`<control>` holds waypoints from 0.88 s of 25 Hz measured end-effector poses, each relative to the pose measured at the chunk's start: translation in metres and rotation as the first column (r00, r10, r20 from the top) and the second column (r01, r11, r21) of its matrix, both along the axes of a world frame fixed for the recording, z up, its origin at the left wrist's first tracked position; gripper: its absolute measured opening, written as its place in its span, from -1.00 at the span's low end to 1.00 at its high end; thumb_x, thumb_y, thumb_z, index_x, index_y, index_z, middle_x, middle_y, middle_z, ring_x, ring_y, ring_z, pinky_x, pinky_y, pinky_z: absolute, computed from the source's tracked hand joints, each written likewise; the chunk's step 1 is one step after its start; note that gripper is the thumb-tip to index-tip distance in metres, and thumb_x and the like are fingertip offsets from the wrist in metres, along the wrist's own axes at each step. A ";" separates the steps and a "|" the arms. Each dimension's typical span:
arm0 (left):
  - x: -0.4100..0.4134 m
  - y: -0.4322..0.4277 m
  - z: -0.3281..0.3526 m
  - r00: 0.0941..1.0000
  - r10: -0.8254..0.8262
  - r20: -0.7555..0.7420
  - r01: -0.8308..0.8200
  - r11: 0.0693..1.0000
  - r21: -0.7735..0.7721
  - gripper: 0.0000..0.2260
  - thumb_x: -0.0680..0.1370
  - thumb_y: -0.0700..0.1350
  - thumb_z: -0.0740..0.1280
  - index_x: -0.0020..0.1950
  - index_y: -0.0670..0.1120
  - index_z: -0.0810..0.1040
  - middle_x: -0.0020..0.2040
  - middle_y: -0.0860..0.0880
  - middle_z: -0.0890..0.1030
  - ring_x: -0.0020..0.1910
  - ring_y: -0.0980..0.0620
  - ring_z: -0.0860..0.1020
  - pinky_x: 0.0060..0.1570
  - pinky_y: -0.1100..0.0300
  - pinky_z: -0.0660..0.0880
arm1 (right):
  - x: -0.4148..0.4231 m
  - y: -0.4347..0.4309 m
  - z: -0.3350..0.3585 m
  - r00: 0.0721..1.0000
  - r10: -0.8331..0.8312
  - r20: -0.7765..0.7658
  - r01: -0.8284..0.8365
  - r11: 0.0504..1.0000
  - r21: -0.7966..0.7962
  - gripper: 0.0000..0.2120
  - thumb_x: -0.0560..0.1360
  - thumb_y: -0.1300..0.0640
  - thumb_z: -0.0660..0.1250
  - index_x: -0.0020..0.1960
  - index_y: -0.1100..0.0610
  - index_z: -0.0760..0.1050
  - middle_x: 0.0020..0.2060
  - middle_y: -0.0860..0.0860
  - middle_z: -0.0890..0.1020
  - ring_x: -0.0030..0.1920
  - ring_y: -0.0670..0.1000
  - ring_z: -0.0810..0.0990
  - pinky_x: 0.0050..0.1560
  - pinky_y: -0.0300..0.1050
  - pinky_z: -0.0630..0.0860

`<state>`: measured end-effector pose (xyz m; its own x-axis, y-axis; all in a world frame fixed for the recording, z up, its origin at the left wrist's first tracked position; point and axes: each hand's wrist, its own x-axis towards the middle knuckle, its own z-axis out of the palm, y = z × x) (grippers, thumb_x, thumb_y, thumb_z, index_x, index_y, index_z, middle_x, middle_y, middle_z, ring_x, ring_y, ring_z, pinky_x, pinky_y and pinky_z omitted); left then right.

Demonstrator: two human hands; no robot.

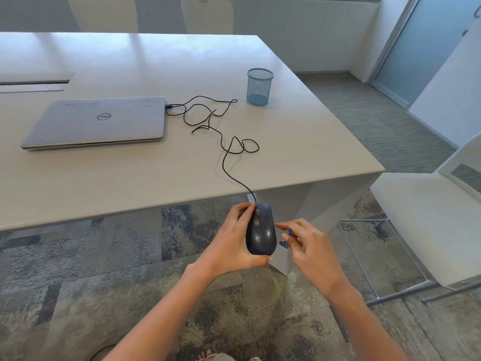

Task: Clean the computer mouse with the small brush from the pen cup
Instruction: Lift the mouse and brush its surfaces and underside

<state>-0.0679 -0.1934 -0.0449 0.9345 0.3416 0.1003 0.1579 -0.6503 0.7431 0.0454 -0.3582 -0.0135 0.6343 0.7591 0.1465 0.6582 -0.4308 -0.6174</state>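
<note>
My left hand [231, 241] grips a black wired computer mouse [261, 231], held in the air below the table's near edge with its top facing me. Its black cable [225, 152] runs up over the table edge in loops to the laptop. My right hand [307, 246] is just right of the mouse, fingers curled around a small blue brush [285, 242]; only bits of it show between the fingers. The blue mesh pen cup [259, 87] stands upright near the table's right side and looks empty.
A closed grey laptop [99, 122] lies on the white table [104, 183] at the left. A white chair [432, 225] stands to the right of my hands. Two more chairs sit behind the table. Patterned carpet lies below.
</note>
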 end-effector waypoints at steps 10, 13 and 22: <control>-0.003 0.002 0.004 1.000 -0.013 0.011 0.013 1.000 0.011 0.03 0.30 0.21 0.54 0.61 -0.07 0.09 0.43 0.13 0.20 0.41 0.11 0.28 0.30 0.32 0.29 | -0.006 -0.004 -0.009 0.997 0.062 -0.053 -0.057 0.994 0.090 -0.60 0.58 0.24 0.34 0.38 -0.03 0.50 0.15 -0.05 0.67 0.12 -0.09 0.63 0.20 -0.11 0.55; -0.003 0.002 0.004 1.000 -0.011 0.009 0.011 1.000 -0.006 0.06 0.30 0.20 0.57 0.62 -0.04 0.05 0.45 0.11 0.20 0.42 0.13 0.25 0.28 0.45 0.20 | -0.002 -0.006 -0.014 0.985 0.018 -0.172 -0.002 0.995 0.096 -0.60 0.58 0.19 0.35 0.35 -0.15 0.48 -0.02 0.00 0.71 -0.03 -0.05 0.68 0.07 -0.04 0.60; -0.003 0.002 0.009 0.993 0.028 0.117 -0.019 0.997 -0.072 0.12 0.27 0.19 0.63 0.63 0.10 -0.02 0.48 0.07 0.24 0.49 0.14 0.23 0.45 0.13 0.27 | -0.003 -0.001 -0.022 0.668 0.124 -0.733 0.189 0.925 0.329 -0.68 0.59 0.28 0.30 0.32 0.10 0.55 0.14 0.02 0.72 0.06 0.00 0.73 -0.02 -0.12 0.67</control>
<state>-0.0713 -0.1917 -0.0361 0.9092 0.3734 0.1841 0.0811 -0.5926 0.8014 0.0424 -0.3590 -0.0354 0.6730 0.7285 -0.1281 -0.0860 -0.0950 -0.9918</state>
